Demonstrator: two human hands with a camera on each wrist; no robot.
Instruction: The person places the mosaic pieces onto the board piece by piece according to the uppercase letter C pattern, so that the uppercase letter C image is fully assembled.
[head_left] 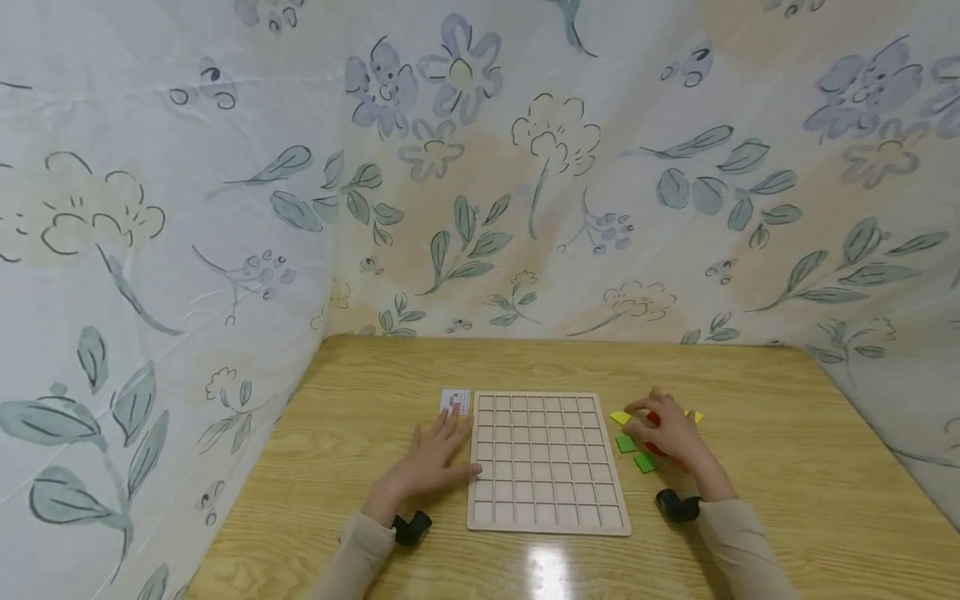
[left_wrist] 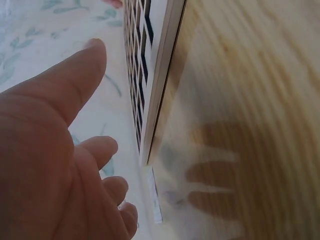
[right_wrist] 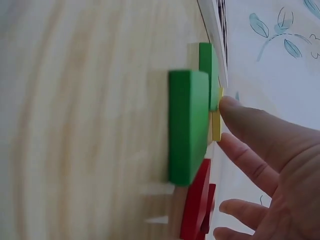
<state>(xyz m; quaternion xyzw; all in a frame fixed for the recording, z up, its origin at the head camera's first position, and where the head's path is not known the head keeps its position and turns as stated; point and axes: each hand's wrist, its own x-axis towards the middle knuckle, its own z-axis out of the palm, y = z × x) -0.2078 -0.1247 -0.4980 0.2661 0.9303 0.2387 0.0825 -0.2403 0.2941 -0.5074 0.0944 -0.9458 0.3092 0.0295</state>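
My left hand [head_left: 431, 462] lies with fingers spread along the left side of a pale wooden grid board [head_left: 540, 452]. Its thumb reaches the board's edge, and its fingertips are by a small printed card [head_left: 454, 397]. To the right of the board, my right hand [head_left: 670, 433] hovers over small coloured tiles, partly hiding them. In the right wrist view its thumb [right_wrist: 250, 120] and forefinger are apart, near a yellow tile [right_wrist: 216, 125]; no tile shows in its grasp. Two green tiles [right_wrist: 187, 125] and some red tiles [right_wrist: 195, 205] lie close by.
Board and tiles are on a wood-grain table [head_left: 787, 433]. Floral cloth [head_left: 465, 275] hangs behind it and along the sides. A black wrist camera [head_left: 412, 528] is on the left wrist, another [head_left: 677, 505] on the right.
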